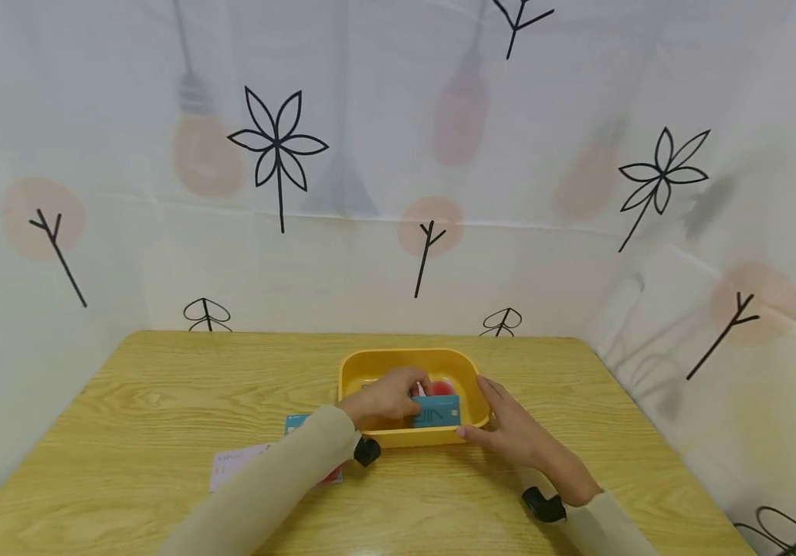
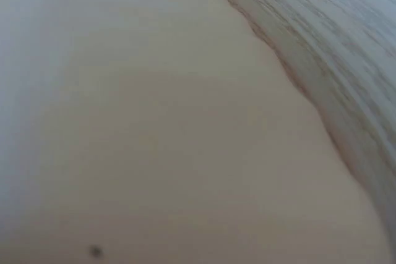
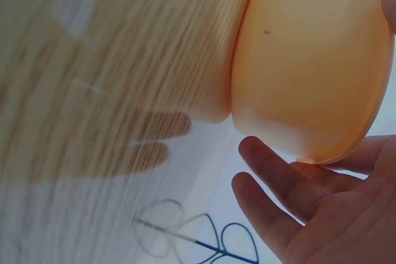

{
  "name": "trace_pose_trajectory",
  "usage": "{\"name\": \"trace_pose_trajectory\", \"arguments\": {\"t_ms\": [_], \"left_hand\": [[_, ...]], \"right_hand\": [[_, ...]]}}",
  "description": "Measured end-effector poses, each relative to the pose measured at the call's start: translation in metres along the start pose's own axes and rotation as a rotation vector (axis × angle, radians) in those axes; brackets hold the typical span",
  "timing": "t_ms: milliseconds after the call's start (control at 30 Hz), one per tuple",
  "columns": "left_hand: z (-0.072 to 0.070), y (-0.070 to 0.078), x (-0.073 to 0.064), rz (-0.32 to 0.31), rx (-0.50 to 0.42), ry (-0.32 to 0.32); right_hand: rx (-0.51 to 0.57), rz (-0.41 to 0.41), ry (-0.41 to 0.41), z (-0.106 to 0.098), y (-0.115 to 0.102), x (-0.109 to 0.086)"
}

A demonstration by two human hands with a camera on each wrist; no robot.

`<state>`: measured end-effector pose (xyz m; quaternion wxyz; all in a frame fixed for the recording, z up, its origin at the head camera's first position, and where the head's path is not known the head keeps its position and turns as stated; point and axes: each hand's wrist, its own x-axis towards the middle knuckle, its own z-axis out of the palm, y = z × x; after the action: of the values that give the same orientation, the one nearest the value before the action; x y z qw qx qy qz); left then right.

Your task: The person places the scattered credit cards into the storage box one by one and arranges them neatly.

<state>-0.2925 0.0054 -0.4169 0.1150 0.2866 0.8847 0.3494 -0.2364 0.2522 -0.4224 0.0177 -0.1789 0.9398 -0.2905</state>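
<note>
A yellow plastic bin (image 1: 352,371) stands on the wooden table. My left hand (image 1: 387,398) reaches in over its front left side and pinches a blue card (image 1: 437,411) by the left edge, thumb in front and fingers curled behind. Behind the card, a round red thing (image 1: 442,388) shows inside the bin. My right hand (image 1: 519,428) lies at the bin's front right corner, thumb at the front rim. Its fingers (image 3: 272,165) extend fairly straight along the outside of the bin, as the right wrist view shows. Only blurred sleeve fills most of the left wrist view.
Left of the bin, partly under my left forearm, lie another blue card (image 1: 296,422), a pale purple sheet (image 1: 234,466) and a red piece (image 1: 333,475). Beyond the wooden table (image 1: 217,371) hangs a white patterned cloth (image 1: 370,270), which also runs along both sides.
</note>
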Motion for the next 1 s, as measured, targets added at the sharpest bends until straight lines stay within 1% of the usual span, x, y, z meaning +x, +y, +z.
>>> {"name": "trace_pose_trajectory", "arguments": {"t_ms": [133,367,533,600,800,1000], "left_hand": [[0.003,-0.0013,0.0021,-0.003,0.027,0.007],[0.0044,-0.0005,0.0012,0.006,0.023,-0.016],[0.0051,0.0002,0.0004,0.011,0.028,-0.019],[0.0057,0.0,0.0005,0.016,0.044,-0.02],[0.0078,-0.001,0.0009,0.004,0.092,-0.025],[0.008,0.0017,-0.0006,-0.009,0.103,-0.022]], "right_hand": [[-0.003,-0.003,0.002,0.0001,-0.0004,-0.0002],[-0.002,-0.012,0.007,-0.0003,-0.0007,-0.0006],[0.001,-0.009,0.005,-0.0003,-0.0009,-0.0009],[0.0,-0.009,0.007,-0.0001,-0.0005,-0.0011],[-0.004,-0.012,0.007,0.0011,0.0013,-0.001],[-0.007,-0.017,0.012,0.0015,0.002,-0.0005]]}}
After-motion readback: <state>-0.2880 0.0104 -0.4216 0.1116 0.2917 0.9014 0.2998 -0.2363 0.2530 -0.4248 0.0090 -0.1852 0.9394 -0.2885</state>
